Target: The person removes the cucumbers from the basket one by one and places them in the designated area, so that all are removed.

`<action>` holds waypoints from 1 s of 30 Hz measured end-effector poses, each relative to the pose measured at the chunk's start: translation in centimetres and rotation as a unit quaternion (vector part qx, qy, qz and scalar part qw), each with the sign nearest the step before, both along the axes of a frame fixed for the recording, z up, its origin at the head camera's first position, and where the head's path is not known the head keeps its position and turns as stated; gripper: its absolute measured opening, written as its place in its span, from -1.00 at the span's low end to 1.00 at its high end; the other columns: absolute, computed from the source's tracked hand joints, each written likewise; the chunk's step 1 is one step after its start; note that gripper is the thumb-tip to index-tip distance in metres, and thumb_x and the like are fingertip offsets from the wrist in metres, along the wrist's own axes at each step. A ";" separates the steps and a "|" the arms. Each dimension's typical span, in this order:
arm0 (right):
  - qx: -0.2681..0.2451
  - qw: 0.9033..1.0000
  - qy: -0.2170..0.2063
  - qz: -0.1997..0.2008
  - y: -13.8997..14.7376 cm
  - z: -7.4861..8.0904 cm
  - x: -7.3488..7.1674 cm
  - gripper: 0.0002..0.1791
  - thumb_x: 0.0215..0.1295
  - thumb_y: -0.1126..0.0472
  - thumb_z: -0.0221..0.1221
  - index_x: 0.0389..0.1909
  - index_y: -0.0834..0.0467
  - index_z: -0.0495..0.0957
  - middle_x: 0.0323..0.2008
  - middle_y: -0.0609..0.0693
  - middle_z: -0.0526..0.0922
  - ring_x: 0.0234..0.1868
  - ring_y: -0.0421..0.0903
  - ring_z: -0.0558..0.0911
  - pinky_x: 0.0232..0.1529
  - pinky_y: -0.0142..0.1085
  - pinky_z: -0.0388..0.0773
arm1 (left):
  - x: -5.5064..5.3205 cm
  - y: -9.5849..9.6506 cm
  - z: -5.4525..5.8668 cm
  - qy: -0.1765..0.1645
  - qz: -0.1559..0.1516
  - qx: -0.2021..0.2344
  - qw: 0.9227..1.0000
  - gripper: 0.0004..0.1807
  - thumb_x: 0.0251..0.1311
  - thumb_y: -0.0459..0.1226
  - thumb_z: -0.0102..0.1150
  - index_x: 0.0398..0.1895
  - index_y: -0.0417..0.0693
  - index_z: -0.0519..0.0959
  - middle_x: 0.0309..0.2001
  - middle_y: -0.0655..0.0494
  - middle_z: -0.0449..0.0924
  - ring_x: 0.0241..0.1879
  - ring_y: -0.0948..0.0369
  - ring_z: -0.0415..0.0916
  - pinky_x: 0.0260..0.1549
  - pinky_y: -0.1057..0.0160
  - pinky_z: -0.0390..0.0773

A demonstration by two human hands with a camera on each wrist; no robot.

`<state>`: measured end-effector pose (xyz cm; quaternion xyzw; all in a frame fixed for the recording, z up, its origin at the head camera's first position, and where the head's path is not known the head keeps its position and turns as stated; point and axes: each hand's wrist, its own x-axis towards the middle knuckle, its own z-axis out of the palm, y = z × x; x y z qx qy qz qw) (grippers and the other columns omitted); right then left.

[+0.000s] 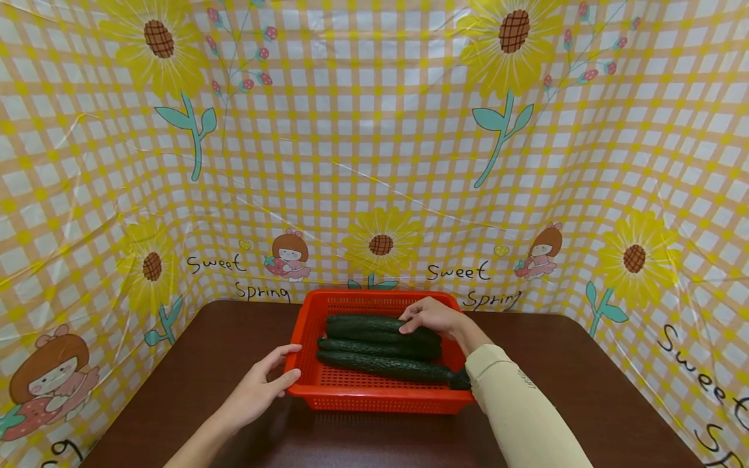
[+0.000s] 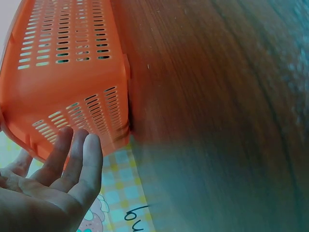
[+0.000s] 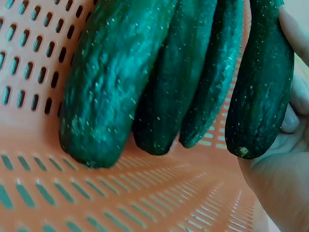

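A red plastic basket with slotted walls holds several dark green cucumbers lying side by side, mostly left to right. My right hand reaches over the basket and grips the far cucumber along its side, near its right end. Beside it lie a thick cucumber, a middle cucumber and a slimmer cucumber. At the basket's left rim, my left hand holds on near the front corner. In the left wrist view, its fingers lie along the outer wall.
The basket stands on a dark brown wooden table, near its back edge. A yellow checked cloth printed with sunflowers rises behind the table and along both sides. The right forearm in a pale sleeve crosses the basket's right edge.
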<state>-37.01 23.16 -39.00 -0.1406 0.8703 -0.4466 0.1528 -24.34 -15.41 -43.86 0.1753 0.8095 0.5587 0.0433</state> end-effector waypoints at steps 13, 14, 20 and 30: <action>-0.012 1.000 0.006 -0.014 0.7 2.6 0.5 -0.59 0.26 0.12 0.35 0.07 0.25 0.63 0.22 0.18 0.54 0.33 0.22 0.41 0.32 0.16 0.35 | 0.0 -0.1 0.0 -0.003 0.000 0.001 1.000 -0.48 0.42 -0.18 0.17 0.39 -0.02 0.37 0.12 -0.23 0.55 -0.07 0.05 0.52 -0.26 0.12 0.63; -0.013 1.000 0.003 -0.017 0.9 2.8 0.5 -0.57 0.26 0.11 0.35 0.08 0.24 0.62 0.25 0.19 0.52 0.34 0.22 0.39 0.33 0.16 0.33 | 0.0 -0.1 0.0 -0.003 0.000 0.001 1.000 -0.48 0.42 -0.18 0.17 0.39 -0.02 0.37 0.11 -0.23 0.55 -0.08 0.05 0.52 -0.26 0.12 0.63; -0.028 0.999 -0.002 -0.024 1.5 3.7 0.7 -0.53 0.28 0.13 0.33 0.14 0.30 0.58 0.40 0.27 0.35 0.41 0.27 0.31 0.35 0.15 0.33 | 0.1 0.0 0.2 -0.008 0.001 0.003 1.000 -0.48 0.40 -0.17 0.18 0.39 -0.01 0.37 0.11 -0.20 0.55 -0.08 0.05 0.52 -0.26 0.13 0.63; -0.021 0.998 0.014 -0.051 2.5 5.5 1.7 -0.53 0.25 0.12 0.35 0.12 0.28 0.60 0.48 0.30 0.22 0.46 0.31 0.22 0.33 0.15 0.35 | 0.1 -0.1 0.1 -0.006 -0.005 0.002 1.000 -0.48 0.42 -0.17 0.16 0.39 -0.02 0.37 0.10 -0.22 0.55 -0.13 0.11 0.53 -0.28 0.17 0.62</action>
